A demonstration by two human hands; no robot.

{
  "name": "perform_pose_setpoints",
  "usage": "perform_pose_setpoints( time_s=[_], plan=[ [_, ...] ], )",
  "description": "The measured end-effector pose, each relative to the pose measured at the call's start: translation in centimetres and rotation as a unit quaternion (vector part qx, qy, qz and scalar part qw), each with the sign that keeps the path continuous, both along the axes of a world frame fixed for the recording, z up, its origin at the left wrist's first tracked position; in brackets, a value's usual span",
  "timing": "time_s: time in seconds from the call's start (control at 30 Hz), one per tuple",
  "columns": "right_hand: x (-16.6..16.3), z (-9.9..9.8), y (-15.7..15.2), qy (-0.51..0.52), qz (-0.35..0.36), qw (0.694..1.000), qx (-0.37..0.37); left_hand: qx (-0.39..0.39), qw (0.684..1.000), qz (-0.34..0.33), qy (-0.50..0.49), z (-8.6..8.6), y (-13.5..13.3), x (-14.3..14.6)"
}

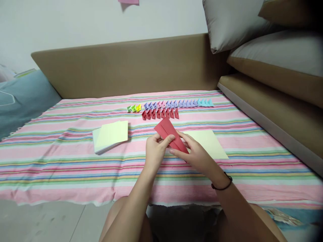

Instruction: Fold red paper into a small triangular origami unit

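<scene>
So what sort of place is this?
Probably a living room in a home: a striped cloth spread before a brown backrest, with cushions piled at the right.

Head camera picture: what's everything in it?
Big paper: 1, red, in hands
Little papers: 8, red, front row
Other papers: many, multicoloured, back row
Stack: 1, yellowish top, left
Sheet: 1, yellowish, right
Cloth: 1, striped, underneath
Backrest: 1, brown, behind
Cushions: several, grey-brown, right
Fabric: 1, blue, left
Wall: 1, white, back
Note: 1, pink, wall
Floor: 1, grey, bottom
Bracelet: 1, black, right wrist
Left hand: 1, bare, centre
Right hand: 1, bare, centre
Legs: 2, bottom
</scene>
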State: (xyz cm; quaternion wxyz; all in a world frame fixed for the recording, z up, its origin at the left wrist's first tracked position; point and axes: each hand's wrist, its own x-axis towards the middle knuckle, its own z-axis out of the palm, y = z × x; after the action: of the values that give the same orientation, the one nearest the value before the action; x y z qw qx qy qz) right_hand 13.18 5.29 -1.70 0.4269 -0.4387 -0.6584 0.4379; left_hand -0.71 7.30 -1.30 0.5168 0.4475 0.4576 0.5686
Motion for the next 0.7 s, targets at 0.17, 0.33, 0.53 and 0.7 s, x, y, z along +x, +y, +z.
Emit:
perform_pose_setpoints(
  time_s=[0.17, 0.33, 0.53, 0.7],
  plan=[
    [-0.1, 0.5, -0.2, 0.163, 0.077, 0.978, -0.108, 0.056, 0.998, -0.019, -0.009, 0.2, 0.3, -0.5],
    [0.0, 1.0, -0.3, 0.186, 0.068, 0.973, -0.114, 0.076, 0.994, -0.072, 0.029, 1.3, -0.3, -0.8],
    [-0.4, 0.4, 0.0, 0.088, 0.029, 0.995, -0.030, 0.055, 0.994, -0.042, 0.088, 1.1, -0.3, -0.3],
    [0.5, 1.7, -0.8, -0.007, -0.024, 0.999, 0.045, 0.047, 0.996, -0.005, 0.071, 0.2, 0.1, -0.5]
  ],
)
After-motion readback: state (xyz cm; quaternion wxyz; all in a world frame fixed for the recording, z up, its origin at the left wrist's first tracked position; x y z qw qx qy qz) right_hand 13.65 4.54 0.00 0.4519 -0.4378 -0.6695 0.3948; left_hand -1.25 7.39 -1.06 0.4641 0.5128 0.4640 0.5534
